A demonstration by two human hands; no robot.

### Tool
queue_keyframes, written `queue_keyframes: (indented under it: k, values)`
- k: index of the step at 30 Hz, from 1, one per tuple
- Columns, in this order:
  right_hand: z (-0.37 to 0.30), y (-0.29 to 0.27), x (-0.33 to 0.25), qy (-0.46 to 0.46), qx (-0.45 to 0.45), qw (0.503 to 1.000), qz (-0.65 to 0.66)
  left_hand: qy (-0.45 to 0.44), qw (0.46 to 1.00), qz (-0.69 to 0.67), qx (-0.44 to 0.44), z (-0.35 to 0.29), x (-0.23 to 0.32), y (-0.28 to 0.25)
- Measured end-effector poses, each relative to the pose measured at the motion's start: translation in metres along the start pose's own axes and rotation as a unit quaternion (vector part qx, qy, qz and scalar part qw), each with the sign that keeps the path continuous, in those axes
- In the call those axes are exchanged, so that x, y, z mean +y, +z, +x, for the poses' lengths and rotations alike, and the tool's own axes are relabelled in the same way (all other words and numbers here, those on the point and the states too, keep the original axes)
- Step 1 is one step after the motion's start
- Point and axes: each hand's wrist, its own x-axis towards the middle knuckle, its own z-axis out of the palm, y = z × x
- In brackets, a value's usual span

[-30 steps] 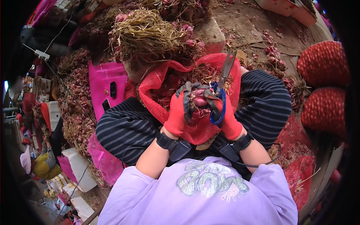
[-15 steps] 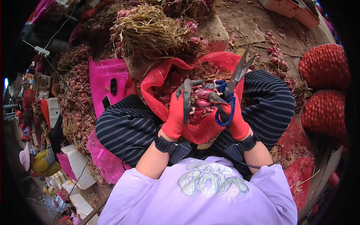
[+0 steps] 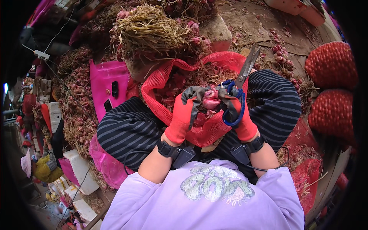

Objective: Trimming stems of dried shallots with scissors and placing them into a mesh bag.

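Both my hands wear red gloves with dark grey fingers. My left hand [image 3: 185,112] is closed round one side of a small bunch of red shallots [image 3: 211,100]. My right hand [image 3: 240,119] grips scissors [image 3: 247,69] with blue-wrapped handles, and its fingertips also touch the bunch. The scissor blades point up and away from me, nearly together. Below my hands a red mesh bag [image 3: 153,92] lies spread between my crossed legs, with loose shallots and dry skins inside.
A big bundle of dried shallot stalks [image 3: 149,28] rests on a block beyond the bag. Two full red mesh sacks [image 3: 332,65] stand at the right. On the left, a pink plastic sheet [image 3: 107,76] bears two dark objects, beside a shallot heap [image 3: 78,111]. A person [image 3: 48,165] sits farther left.
My left fingers have curled in round the shallots, where before they were stretched out. The scissor blades have come closer together, and both hands are nearer each other.
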Motion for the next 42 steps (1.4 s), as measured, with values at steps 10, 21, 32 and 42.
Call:
queue_keyframes:
  k: [10, 21, 32, 42]
  values:
    - [0.001, -0.008, 0.005, -0.090, -0.054, 0.986, -0.131, 0.022, 0.998, 0.058, 0.005, 0.003, 0.030, 0.015]
    - [-0.001, 0.001, -0.010, -0.133, 0.035, 0.969, -0.205, 0.181, 0.927, 0.327, -0.038, 0.002, 0.046, 0.013]
    - [0.003, -0.008, 0.001, -0.012, -0.022, 0.999, -0.038, -0.038, 0.998, -0.043, 0.009, -0.018, 0.025, 0.012]
    - [0.004, -0.011, -0.006, -0.037, -0.035, 0.999, -0.005, -0.133, 0.987, -0.055, -0.075, -0.011, 0.059, 0.021]
